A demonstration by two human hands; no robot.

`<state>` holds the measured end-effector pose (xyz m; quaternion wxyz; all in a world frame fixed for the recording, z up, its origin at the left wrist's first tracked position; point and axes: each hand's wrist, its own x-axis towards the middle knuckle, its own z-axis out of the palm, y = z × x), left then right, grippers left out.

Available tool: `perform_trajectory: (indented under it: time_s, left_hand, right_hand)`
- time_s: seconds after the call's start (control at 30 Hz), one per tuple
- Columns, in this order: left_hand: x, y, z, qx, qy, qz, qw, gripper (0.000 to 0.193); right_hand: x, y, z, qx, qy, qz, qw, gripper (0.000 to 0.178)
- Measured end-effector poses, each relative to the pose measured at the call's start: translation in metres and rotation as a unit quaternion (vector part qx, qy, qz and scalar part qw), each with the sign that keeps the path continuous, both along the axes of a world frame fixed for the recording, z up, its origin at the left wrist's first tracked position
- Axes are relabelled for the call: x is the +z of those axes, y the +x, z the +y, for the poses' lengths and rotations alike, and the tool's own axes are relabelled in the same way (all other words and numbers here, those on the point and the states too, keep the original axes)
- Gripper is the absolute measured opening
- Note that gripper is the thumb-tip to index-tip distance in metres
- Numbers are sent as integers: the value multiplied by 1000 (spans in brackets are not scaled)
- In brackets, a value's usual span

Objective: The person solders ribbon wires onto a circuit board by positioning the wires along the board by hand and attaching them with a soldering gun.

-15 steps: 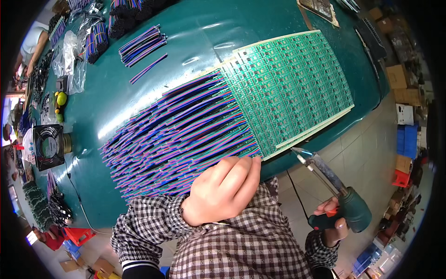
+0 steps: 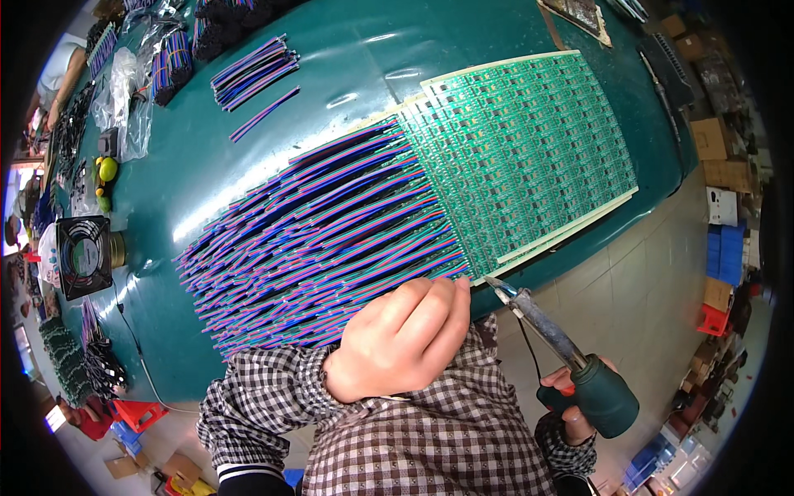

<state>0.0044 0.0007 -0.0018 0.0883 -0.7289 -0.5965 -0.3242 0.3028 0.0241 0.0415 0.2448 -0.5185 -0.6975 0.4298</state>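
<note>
My left hand is closed at the near edge of the wire rows, fingertips pinched on the end of a multicoloured ribbon wire beside the board; most of that wire is hidden under the hand. Many such ribbon wires lie side by side, joined to the left part of a green circuit board panel. In my right hand is a dark green soldering gun, gripped by its handle. Its pointed tip is close to the panel's near left corner, just right of my left fingertips; whether it touches cannot be told.
Loose ribbon wires lie beyond the panel on the green table. A small black fan stands at the left, near wire bundles and plastic bags. A flat tray sits at the far right. The table's near edge runs beside the soldering gun.
My right hand has brought the soldering gun leftward, its tip now nearer the panel's corner and my left fingertips. My left hand keeps its pinch in nearly the same place.
</note>
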Motion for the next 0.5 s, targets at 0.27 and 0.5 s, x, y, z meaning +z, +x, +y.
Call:
perform_trajectory:
  time_s: [0.27,0.5]
  left_hand:
    - [2,-3,2,-7,-9,-15,1000,37]
    - [1,-2,1,1,-4,-20,1000,36]
  right_hand:
    - [1,-8,2,-5,-19,4,1000,63]
    - [-5,-6,3,4,-16,22,1000,62]
